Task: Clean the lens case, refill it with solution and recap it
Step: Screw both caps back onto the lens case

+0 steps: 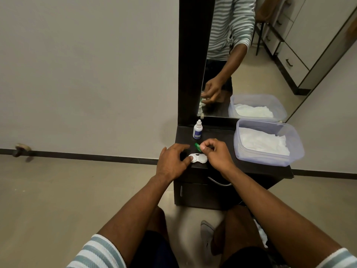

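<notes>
dark cabinet (222,136) top: left hand (172,163) pins the case (197,158) at the front edge, fingers straight; right hand (216,153) pinches, likely, a green cap (197,147); bottle (256,128) waits upright behind.

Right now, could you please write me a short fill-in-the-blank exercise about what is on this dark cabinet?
1. The white lens case lies between the left hand and the ____ hand.
2. The small dropper bottle stands ____ on the dark cabinet.
3. The clear plastic tub holds something ____ in colour.
4. The small cap near the right hand is ____.

Missing words: right; upright; white; green
</notes>
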